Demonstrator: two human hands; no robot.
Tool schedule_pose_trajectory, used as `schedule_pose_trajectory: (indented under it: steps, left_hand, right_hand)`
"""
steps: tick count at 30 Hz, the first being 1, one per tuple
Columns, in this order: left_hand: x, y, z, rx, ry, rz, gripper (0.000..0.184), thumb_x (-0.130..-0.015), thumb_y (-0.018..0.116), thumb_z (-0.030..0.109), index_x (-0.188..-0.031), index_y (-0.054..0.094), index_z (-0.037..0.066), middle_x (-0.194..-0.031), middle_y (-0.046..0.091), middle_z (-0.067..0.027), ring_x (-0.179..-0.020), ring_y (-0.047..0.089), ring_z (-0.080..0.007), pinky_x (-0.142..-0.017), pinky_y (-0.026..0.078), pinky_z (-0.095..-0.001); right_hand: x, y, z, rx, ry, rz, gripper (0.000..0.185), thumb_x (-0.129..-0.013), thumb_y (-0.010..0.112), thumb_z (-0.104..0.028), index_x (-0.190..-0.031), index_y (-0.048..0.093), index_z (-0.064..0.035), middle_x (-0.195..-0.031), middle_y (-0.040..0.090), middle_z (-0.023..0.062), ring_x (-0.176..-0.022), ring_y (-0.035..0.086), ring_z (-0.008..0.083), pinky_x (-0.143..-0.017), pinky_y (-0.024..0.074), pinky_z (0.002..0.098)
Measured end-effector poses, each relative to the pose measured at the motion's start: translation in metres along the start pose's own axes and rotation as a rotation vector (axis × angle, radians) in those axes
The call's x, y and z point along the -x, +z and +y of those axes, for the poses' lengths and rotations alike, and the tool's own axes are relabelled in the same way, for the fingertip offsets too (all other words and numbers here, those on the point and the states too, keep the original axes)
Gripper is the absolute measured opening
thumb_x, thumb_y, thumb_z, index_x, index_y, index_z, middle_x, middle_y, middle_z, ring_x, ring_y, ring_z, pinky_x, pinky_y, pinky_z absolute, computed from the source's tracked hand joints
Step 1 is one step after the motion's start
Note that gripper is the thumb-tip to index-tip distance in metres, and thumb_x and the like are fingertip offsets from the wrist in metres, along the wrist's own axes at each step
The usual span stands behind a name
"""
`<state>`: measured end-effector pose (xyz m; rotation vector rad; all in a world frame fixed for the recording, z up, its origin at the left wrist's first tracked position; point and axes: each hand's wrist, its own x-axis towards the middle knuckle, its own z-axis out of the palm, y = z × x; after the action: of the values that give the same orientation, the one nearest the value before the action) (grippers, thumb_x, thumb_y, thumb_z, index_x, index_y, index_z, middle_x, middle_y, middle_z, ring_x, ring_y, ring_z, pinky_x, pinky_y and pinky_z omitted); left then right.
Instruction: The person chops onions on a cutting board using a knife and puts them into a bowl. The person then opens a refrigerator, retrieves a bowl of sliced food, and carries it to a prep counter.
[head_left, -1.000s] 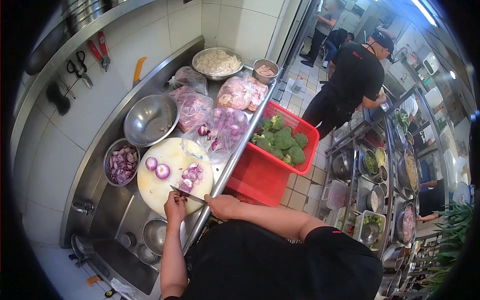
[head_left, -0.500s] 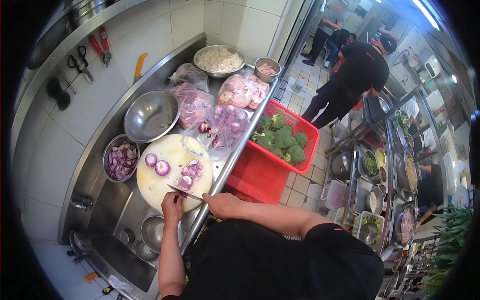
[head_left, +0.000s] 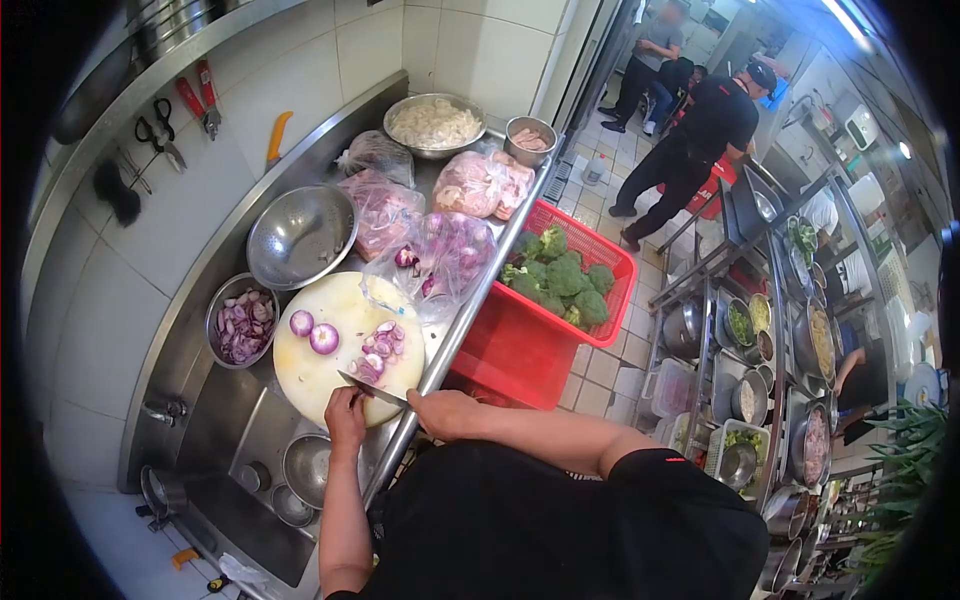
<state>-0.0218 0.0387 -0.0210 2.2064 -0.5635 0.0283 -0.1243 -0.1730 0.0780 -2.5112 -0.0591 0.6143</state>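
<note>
My right hand point(head_left: 446, 414) grips a knife point(head_left: 372, 387) by its handle, at the near edge of a round white cutting board point(head_left: 300, 375). The blade lies across the board, its tip pointing left. Beside the blade, my left hand point(head_left: 346, 414) is closed, fingers curled down on a piece of red onion mostly hidden under them. Just beyond the blade lies a pile of cut red onion point(head_left: 382, 346). Two peeled round onions, one larger point(head_left: 323, 338) and one smaller point(head_left: 301, 322), sit at the board's left.
A bowl of onion pieces point(head_left: 243, 325) and a perforated steel bowl point(head_left: 300, 240) stand left of the board. Bagged onions point(head_left: 450, 245) and bagged meat point(head_left: 480, 182) lie behind it. A red crate of broccoli point(head_left: 625, 290) stands right. A co-worker point(head_left: 700, 145) stands in the aisle.
The knife and both my hands have barely shifted. The co-worker in the aisle has moved away and slightly left, more upright now.
</note>
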Motion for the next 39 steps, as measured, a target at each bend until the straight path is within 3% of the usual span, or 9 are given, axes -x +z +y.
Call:
schedule_pose_trajectory:
  steps: [10, 15, 17, 19, 21, 28, 31, 37, 39]
  left_hand:
    - [-0.002, 0.000, 0.002, -0.027, 0.096, 0.015, 0.014, -0.084, 0.067, 0.000, -0.099, 0.067, 0.000, -0.095, 0.066, -0.0155, -0.086, 0.065, -0.0339, -0.076, 0.052, -0.0400]
    - [-0.003, 0.001, 0.017, 0.097, -0.064, -0.050, 0.017, -0.086, 0.061, -0.001, -0.102, 0.067, 0.000, -0.098, 0.066, -0.0181, -0.091, 0.065, -0.0360, -0.082, 0.053, -0.0415]
    - [-0.006, 0.008, 0.004, -0.031, 0.153, -0.057, 0.022, -0.087, 0.057, -0.002, -0.106, 0.068, 0.001, -0.100, 0.065, -0.0204, -0.097, 0.063, -0.0380, -0.088, 0.051, -0.0434]
    - [-0.006, 0.017, -0.009, -0.099, -0.025, -0.004, 0.026, -0.088, 0.055, 0.004, -0.111, 0.068, 0.001, -0.102, 0.065, -0.0214, -0.099, 0.061, -0.0402, -0.090, 0.049, -0.0459]
    - [-0.010, 0.010, -0.010, -0.070, -0.043, 0.130, 0.021, -0.087, 0.060, 0.009, -0.104, 0.067, -0.001, -0.102, 0.064, -0.0227, -0.096, 0.060, -0.0405, -0.087, 0.049, -0.0455]
    - [-0.051, -0.011, 0.015, 0.126, -0.190, 0.204, 0.033, -0.087, 0.069, 0.014, -0.118, 0.066, 0.003, -0.110, 0.067, -0.0161, -0.092, 0.067, -0.0292, -0.082, 0.054, -0.0363]
    - [-0.072, 0.005, 0.025, 0.200, -0.227, 0.108, 0.038, -0.086, 0.070, 0.017, -0.121, 0.065, 0.004, -0.112, 0.067, -0.0166, -0.095, 0.067, -0.0311, -0.086, 0.053, -0.0384]
    - [-0.101, 0.016, 0.059, -0.294, -0.057, -0.376, 0.053, -0.076, 0.077, 0.027, -0.122, 0.063, 0.006, -0.109, 0.064, -0.0163, -0.107, 0.060, -0.0351, -0.095, 0.048, -0.0421]
    - [-0.097, 0.014, 0.062, -0.327, -0.066, -0.349, 0.052, -0.074, 0.077, 0.027, -0.120, 0.064, 0.006, -0.110, 0.062, -0.0153, -0.110, 0.057, -0.0355, -0.097, 0.046, -0.0424]
  right_hand:
    - [-0.004, -0.001, 0.003, -0.009, 0.041, -0.030, 0.030, -0.092, 0.047, -0.012, -0.119, 0.047, 0.0027, -0.089, 0.068, 0.0273, -0.086, 0.068, 0.0453, -0.074, 0.0526, 0.0560]
    - [0.002, -0.017, -0.003, -0.074, 0.039, 0.070, 0.028, -0.094, 0.045, -0.013, -0.117, 0.046, 0.0028, -0.090, 0.067, 0.0291, -0.086, 0.068, 0.0463, -0.074, 0.0522, 0.0559]
    - [-0.002, -0.018, 0.002, -0.084, 0.060, 0.130, 0.026, -0.095, 0.043, -0.015, -0.114, 0.047, 0.0027, -0.087, 0.067, 0.0299, -0.085, 0.068, 0.0459, -0.072, 0.0523, 0.0556]
    - [-0.009, -0.017, 0.016, -0.090, 0.094, 0.131, 0.039, -0.096, 0.044, -0.021, -0.129, 0.046, -0.0013, -0.087, 0.066, 0.0311, -0.085, 0.066, 0.0488, -0.076, 0.0514, 0.0587]
    - [-0.006, -0.026, 0.020, -0.116, 0.140, 0.207, 0.032, -0.098, 0.046, -0.024, -0.119, 0.052, -0.0005, -0.090, 0.065, 0.0322, -0.086, 0.065, 0.0486, -0.075, 0.0501, 0.0584]
    - [0.007, -0.039, 0.039, -0.248, 0.168, 0.382, 0.023, -0.101, 0.046, -0.022, -0.110, 0.046, -0.0009, -0.088, 0.063, 0.0360, -0.089, 0.060, 0.0557, -0.077, 0.0442, 0.0627]
    - [0.009, -0.036, 0.047, -0.390, 0.203, 0.389, 0.022, -0.101, 0.047, -0.022, -0.108, 0.045, -0.0014, -0.091, 0.062, 0.0368, -0.093, 0.058, 0.0564, -0.077, 0.0437, 0.0614]
    - [0.014, -0.030, 0.048, -0.407, 0.253, 0.383, 0.022, -0.101, 0.047, -0.023, -0.108, 0.045, -0.0019, -0.094, 0.062, 0.0368, -0.097, 0.057, 0.0569, -0.079, 0.0436, 0.0601]
    - [0.016, -0.032, 0.047, -0.412, 0.255, 0.403, 0.022, -0.101, 0.048, -0.023, -0.107, 0.045, -0.0017, -0.095, 0.062, 0.0363, -0.098, 0.057, 0.0569, -0.079, 0.0443, 0.0592]
